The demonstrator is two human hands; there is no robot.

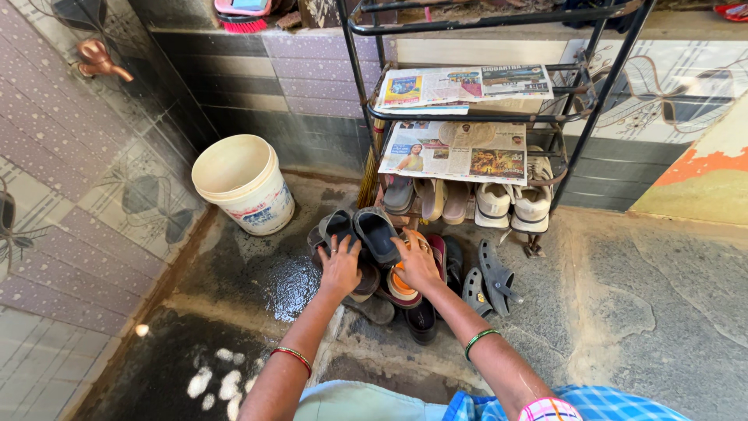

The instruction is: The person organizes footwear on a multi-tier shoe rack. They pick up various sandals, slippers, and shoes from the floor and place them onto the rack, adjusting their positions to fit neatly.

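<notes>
My left hand (340, 265) and right hand (417, 261) cover parts of the sandal pile (389, 269); grip underneath not visible. Rack (467, 31) top cut off by frame edge. Newspaper (456, 152) pictures too small to read.

A rough stone floor (639, 312), wet and dark at the left, carries a heap of sandals (389, 265), a pale plastic bucket (243, 183) and a black metal shoe rack (580, 117). Newspapers (460, 148) line the rack's shelves, with white sneakers (514, 204) and slippers (425, 196) on its lowest level.
</notes>
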